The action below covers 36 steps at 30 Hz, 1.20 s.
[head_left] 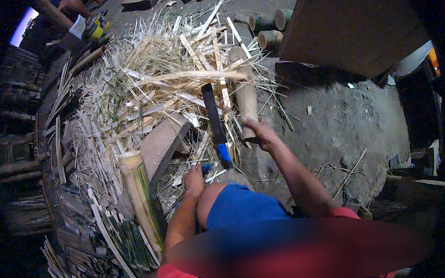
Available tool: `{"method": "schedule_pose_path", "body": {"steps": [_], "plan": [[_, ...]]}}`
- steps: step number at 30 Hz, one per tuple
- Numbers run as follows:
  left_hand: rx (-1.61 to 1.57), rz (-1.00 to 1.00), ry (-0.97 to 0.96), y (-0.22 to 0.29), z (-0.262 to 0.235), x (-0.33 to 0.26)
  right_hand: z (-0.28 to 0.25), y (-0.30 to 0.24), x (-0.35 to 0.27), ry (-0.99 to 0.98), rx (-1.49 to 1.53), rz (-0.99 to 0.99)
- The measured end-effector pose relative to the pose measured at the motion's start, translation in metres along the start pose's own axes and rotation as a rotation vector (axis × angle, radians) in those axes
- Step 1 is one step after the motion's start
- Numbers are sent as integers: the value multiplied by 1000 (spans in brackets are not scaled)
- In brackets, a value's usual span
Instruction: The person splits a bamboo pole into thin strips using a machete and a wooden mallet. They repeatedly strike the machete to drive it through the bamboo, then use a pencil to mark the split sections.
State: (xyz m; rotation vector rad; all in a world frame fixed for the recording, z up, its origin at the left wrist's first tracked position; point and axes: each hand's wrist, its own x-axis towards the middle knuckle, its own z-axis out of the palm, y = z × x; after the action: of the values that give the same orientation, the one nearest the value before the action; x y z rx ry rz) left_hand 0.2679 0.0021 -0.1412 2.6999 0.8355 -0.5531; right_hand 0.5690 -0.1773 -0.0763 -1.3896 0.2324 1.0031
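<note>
My right hand (pixel 261 133) is wrapped round the near end of a thick wooden club (pixel 246 100), which points away from me over the shavings. My left hand (pixel 193 179) is low beside my bent knee, its fingers stretched forward and slightly apart, close to a small blue thing (pixel 206 167) that I cannot make out. Between my hands lies a large knife with a dark, broad blade (pixel 212 109) and a blue handle (pixel 224 154); neither hand touches it. Left of the knife rests a curved wooden block (pixel 164 144). A bamboo section (pixel 141 192) leans nearer to me.
A wide heap of pale bamboo shavings and strips (pixel 145 68) spreads ahead. Cut bamboo pieces (pixel 270 39) lie by a large brown panel (pixel 347 34) at the far right. Split green strips (pixel 125 232) are at the near left. Another person's arm (pixel 75 5) shows at the far left.
</note>
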Motion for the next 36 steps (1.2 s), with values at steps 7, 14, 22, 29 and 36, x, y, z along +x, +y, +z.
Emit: {"method": "schedule_pose_path", "body": {"steps": [7,14,22,29,36], "plan": [[-106,72,173,-25,-79,-7,23,-135,-131,-353,894,27],[-573,-127,530,-54,-179,-53,159,-133,-269,-666,703,-83],[-567,-601,846,-82,-323,-189,275,-90,-196,-707,427,-108],[-781,-681,1138,-102,-378,-251,240,-25,-140,-630,71,-148],[-1505,-318,1586,-86,-418,-266,217,-25,-162,-890,-191,-53]]}}
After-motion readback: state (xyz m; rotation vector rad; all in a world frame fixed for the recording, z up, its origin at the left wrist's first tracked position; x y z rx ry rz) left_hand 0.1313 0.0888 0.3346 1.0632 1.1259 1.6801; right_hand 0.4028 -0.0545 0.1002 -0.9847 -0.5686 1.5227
